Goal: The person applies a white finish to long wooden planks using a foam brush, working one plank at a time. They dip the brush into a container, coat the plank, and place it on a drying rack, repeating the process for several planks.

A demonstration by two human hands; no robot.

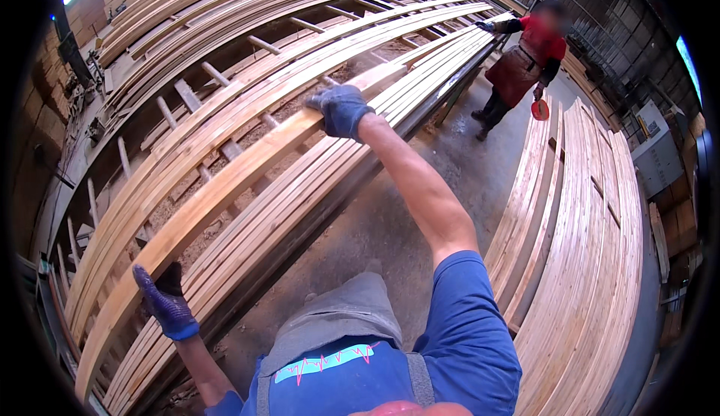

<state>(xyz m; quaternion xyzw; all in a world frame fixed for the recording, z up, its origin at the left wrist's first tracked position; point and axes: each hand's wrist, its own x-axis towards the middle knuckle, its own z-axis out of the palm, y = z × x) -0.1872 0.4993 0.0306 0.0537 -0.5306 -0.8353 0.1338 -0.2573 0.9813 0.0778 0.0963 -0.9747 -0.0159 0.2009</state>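
A long pale wooden board [225, 189] slants across the rollers from the lower left to the upper middle. My right hand [341, 111], in a dark blue-grey glove, grips it from above, with the fingers over its far edge. Nearer the lower left end, my gloved left hand [166, 305] holds the same board by its near side. That hand's fingers are partly hidden by the board. A row of narrow wooden strips [270, 210] lies side by side along the near edge of the roller table, between the board and me.
More long boards [176, 146] rest on the rollers [215, 75] beyond. Wood stacks stand farther back. To the right is a large low stack of planks [570, 266]. A person in a red top and apron [519, 67] stands by the table's far end, holding a red round object [540, 109].
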